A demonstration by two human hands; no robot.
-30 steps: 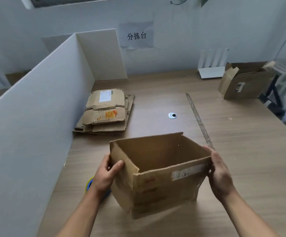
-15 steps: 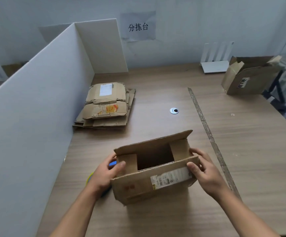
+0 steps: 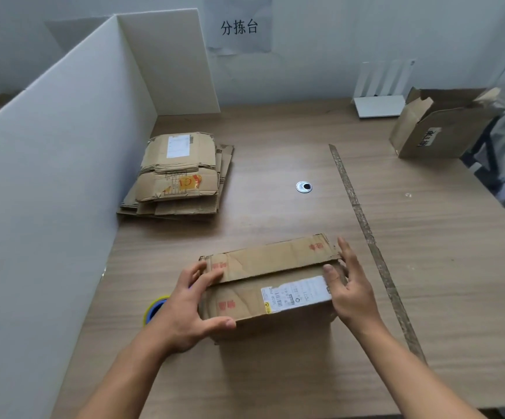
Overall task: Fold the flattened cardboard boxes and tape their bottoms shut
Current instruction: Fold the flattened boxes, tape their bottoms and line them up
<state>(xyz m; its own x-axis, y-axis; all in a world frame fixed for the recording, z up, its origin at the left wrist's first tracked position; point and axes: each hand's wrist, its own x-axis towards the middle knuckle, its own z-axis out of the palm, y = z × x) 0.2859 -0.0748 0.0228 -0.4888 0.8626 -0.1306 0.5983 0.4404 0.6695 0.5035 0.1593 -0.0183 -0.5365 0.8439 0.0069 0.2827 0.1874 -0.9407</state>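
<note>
The box (image 3: 263,285) sits on the desk (image 3: 275,373) just in front of us, near the front edge. Its two long flaps are folded down flat across the upward face and meet along the middle. A white label (image 3: 296,294) runs across the near flap.

Our left hand (image 3: 187,309) lies over the box's left end, its fingers on the far flap and its thumb along the near edge. Its grip is loose and spread, pressing rather than clutching. Our right hand (image 3: 351,294) stands against the right end with its fingers straight and its thumb resting on top by the label. That grip is likewise unclenched.

A yellow and blue tape roll (image 3: 153,306) peeks out from behind our left wrist, just beside the box. A stack of flat boxes (image 3: 178,173) lies further back, against the white divider (image 3: 48,176). A brown strip (image 3: 366,237) runs along the desk to the right of the box. An open box (image 3: 438,128) stands at the far right corner, well apart.
</note>
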